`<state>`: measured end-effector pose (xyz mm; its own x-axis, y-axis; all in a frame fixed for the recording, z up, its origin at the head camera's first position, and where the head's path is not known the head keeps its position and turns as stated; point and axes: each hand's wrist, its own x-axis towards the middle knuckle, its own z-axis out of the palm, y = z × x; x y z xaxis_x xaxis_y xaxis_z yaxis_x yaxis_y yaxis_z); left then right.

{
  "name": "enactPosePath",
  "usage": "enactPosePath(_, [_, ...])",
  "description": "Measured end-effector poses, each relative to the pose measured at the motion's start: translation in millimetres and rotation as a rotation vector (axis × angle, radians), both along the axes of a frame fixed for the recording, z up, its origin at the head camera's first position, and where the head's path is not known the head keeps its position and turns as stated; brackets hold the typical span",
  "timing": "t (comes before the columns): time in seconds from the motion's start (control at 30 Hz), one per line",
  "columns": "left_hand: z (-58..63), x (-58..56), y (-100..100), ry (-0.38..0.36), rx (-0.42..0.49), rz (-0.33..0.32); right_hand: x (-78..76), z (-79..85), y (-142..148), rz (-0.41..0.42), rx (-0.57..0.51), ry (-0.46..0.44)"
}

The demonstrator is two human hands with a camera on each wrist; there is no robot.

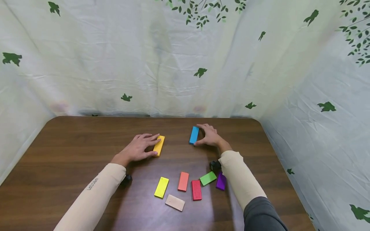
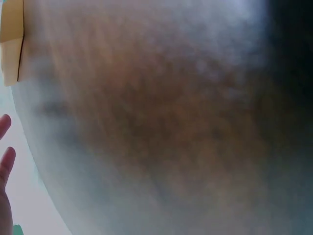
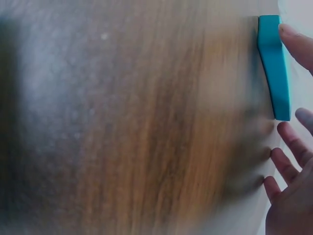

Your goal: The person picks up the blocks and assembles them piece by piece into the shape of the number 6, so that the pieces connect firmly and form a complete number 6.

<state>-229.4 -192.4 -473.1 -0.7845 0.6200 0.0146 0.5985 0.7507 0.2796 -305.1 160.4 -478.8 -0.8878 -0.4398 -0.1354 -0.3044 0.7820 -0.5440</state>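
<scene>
Sleeve point(image 1: 250, 194), grip point(image 1: 210, 137) wide across blue block point(image 1: 194, 135)

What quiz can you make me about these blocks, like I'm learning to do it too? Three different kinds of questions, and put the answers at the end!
1. Which hand is nearest the blue block?
2. True or false: from left to right in the head view, the green block comes between the red block and the purple block.
3. Count: how many blocks show in the head view?

Key:
1. The right hand.
2. True.
3. Eight: those four, plus the coral block, tan block, bright yellow block and golden block.
</scene>
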Motion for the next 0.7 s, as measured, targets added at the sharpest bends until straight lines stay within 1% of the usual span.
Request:
enactPosePath(0.2, [-3.2,0.4,-0.4,0.012,0.004,-0.012,-0.7,-1.6,-1.9,0.004,0.014,0.001])
enactPosePath(0.37, [-3.0,0.5,-0.1,0.021,0.003,-0.026,-0.9,-1.0,0.5,0.005,0.007,-0.009])
enactPosePath(0.7, [0.2,1.1,1.2,-0.021,-0.048,-0.017,-4.4,-1.2,2.6,0.026,-0.020,-0.022])
